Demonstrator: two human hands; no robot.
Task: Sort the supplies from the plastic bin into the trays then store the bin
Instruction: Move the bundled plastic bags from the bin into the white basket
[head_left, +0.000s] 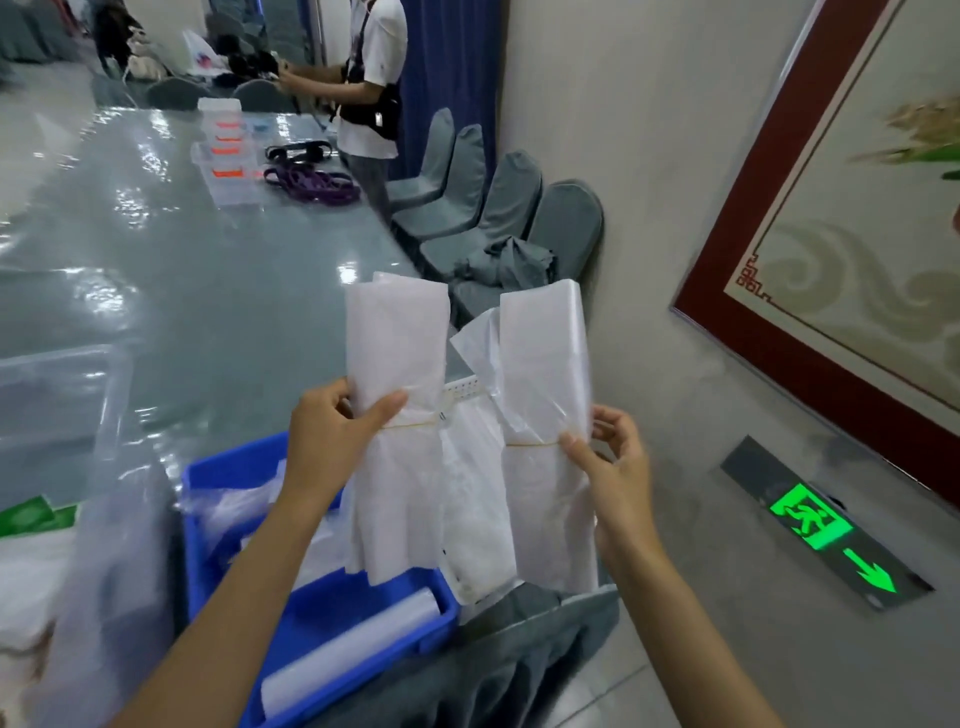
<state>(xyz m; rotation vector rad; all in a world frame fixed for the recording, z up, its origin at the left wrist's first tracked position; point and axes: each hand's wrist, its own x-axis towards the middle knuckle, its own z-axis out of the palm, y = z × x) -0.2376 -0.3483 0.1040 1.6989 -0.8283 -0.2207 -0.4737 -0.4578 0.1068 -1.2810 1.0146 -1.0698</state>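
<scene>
Table (208, 291): long, under a glossy grey-green cover; it carries everything we list except the chairs.

Row of covered chairs (498, 208): grey, along the table's right edge, against the wall.

Clear plastic bin (57, 395): at the table's left edge, translucent; we cannot tell what it holds.

Blue tray (311, 597): at the table's near right corner, already holding loose clear bags and a translucent roll (353, 644) along its near wall.

Stack of small clear boxes with orange labels (223, 156): far along the table, with purple straps (311, 184) just beside it. A second person stands at that far right edge.

Left bundle of plastic bags (397, 415): white, folded, upright above the blue tray, bound at its middle by a thin rubber band. Our left hand (332, 441) is closed around it at the band, thumb across the front.

Right bundle of plastic bags (545, 415): same kind, banded a little lower, one loose sheet peeling off its left side. Our right hand (608, 467) pinches its right edge at the band with the fingertips only.

Step in hand, as we judge it: sorting these bundles into the tray. To do it well, we keep both grips on the bands so the stacks do not fan out, tuck in the loose sheet first, then lay the bundles flat, side by side, on the tray's bare far part rather than on the roll.
</scene>
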